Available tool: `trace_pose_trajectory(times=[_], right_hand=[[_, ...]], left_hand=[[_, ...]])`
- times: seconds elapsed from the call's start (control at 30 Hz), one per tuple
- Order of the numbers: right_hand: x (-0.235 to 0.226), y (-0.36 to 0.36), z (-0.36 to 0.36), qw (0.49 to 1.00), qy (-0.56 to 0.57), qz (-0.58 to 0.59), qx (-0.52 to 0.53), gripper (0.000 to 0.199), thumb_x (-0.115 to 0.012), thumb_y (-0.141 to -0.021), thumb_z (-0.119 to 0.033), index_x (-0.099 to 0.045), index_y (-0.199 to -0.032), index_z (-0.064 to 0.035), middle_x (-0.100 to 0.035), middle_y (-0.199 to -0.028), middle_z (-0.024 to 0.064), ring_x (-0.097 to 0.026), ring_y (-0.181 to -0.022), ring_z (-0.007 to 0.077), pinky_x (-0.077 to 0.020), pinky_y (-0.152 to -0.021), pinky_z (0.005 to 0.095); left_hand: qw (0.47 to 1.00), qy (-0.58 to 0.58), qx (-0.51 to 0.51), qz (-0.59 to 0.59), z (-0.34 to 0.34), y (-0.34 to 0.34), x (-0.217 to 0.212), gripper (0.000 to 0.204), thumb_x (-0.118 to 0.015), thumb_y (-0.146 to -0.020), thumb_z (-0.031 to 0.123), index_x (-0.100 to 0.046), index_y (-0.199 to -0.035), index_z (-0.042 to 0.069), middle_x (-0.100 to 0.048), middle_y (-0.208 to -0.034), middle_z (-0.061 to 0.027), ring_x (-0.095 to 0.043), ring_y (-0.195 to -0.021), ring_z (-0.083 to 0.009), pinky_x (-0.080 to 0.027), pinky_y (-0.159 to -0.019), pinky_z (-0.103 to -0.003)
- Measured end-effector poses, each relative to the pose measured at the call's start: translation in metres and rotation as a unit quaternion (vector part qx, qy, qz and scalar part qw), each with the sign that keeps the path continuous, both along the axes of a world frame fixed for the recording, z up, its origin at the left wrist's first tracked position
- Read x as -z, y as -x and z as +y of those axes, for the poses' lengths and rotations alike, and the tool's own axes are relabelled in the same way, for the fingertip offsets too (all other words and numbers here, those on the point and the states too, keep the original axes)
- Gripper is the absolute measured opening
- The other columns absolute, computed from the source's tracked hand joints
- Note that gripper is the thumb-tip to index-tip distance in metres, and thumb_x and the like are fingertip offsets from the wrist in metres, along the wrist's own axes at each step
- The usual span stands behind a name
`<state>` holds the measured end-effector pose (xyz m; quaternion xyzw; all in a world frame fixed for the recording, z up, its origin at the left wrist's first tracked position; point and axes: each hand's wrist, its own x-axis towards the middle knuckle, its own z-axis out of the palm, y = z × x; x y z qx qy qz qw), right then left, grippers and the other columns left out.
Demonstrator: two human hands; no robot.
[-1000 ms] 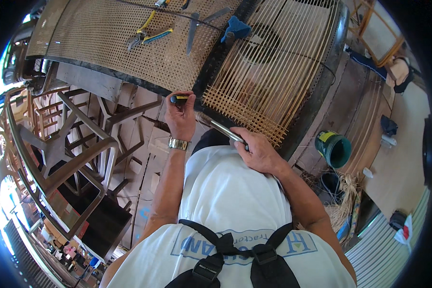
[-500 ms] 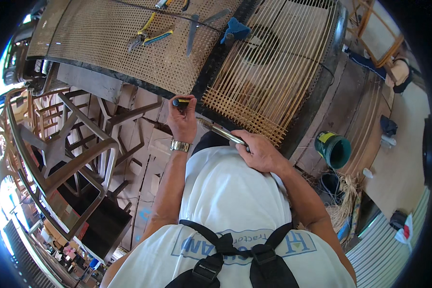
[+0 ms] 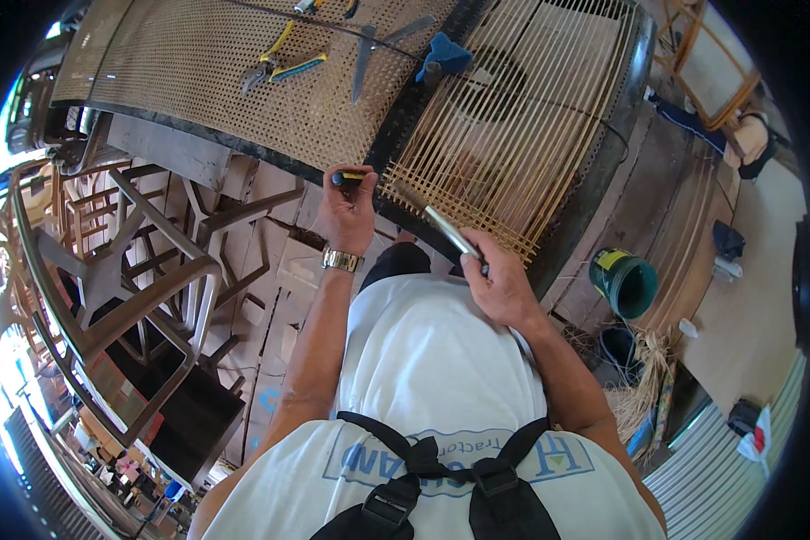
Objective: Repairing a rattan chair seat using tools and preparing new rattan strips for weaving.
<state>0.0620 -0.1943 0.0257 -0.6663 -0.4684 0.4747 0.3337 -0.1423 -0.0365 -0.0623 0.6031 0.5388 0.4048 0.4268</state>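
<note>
My left hand (image 3: 347, 216) is closed around a black-and-yellow tool handle (image 3: 347, 178), beside the dark frame bar at the near edge of the cane panel. Its lower end is hidden, so the kind of tool does not show. In my right hand (image 3: 499, 283) is a silver-shafted tool (image 3: 448, 229) with a brownish, blurred far end; it slants up and left over the frame's edge. Pale cane strands (image 3: 513, 135) run lengthwise across the right opening, woven crosswise at the near end. Finished cane mesh (image 3: 198, 81) fills the left section.
On the mesh lie yellow-handled pruning shears (image 3: 279, 67) and a metal blade tool (image 3: 363, 63). A blue clamp-like piece (image 3: 445, 56) sits on the divider. Wooden chair frames (image 3: 144, 306) crowd the left. A green bucket (image 3: 625, 283) and loose cane fibre (image 3: 643, 378) are at right.
My right hand has shifted right and slightly down, while the silver tool's far end rises toward the woven strands. My left hand has moved a little up and right, still holding the handle.
</note>
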Motion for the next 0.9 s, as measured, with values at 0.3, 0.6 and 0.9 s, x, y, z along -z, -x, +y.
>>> trace_pose_trajectory(times=[0.3, 0.6, 0.9], right_hand=[[0.008, -0.007, 0.015, 0.999, -0.038, 0.0, 0.026, 0.034, -0.058, -0.097, -0.013, -0.058, -0.129, -0.002, -0.069, -0.103, 0.0188, -0.069, -0.089, 0.0289, -0.0531, -0.081, 0.0376], [-0.001, -0.01, 0.001, 0.998, -0.016, 0.007, -0.063, 0.03, -0.057, -0.094, -0.011, -0.059, -0.122, 0.0012, -0.068, -0.091, 0.0221, -0.068, -0.08, 0.0371, -0.0537, -0.075, 0.0441], [0.011, 0.003, 0.005, 0.993, -0.001, 0.04, -0.112, 0.033, -0.057, -0.095, -0.013, -0.057, -0.124, 0.0015, -0.068, -0.093, 0.0242, -0.068, -0.081, 0.0393, -0.0538, -0.074, 0.0446]], left_hand=[[0.999, -0.002, 0.013, -0.049, 0.003, 0.003, 0.0, 0.025, -0.074, -0.094, 0.013, -0.058, -0.112, 0.006, -0.073, -0.099, -0.0044, -0.066, -0.088, -0.01, -0.055, -0.078, -0.025], [1.0, 0.021, 0.0, -0.008, -0.014, 0.017, -0.01, 0.025, -0.071, -0.095, 0.009, -0.054, -0.113, 0.007, -0.071, -0.105, -0.0054, -0.066, -0.096, -0.0134, -0.053, -0.089, -0.028], [1.0, -0.011, -0.004, -0.026, -0.012, 0.007, -0.005, 0.025, -0.073, -0.094, 0.011, -0.057, -0.113, 0.006, -0.072, -0.101, -0.0044, -0.065, -0.091, -0.0109, -0.054, -0.082, -0.026]])
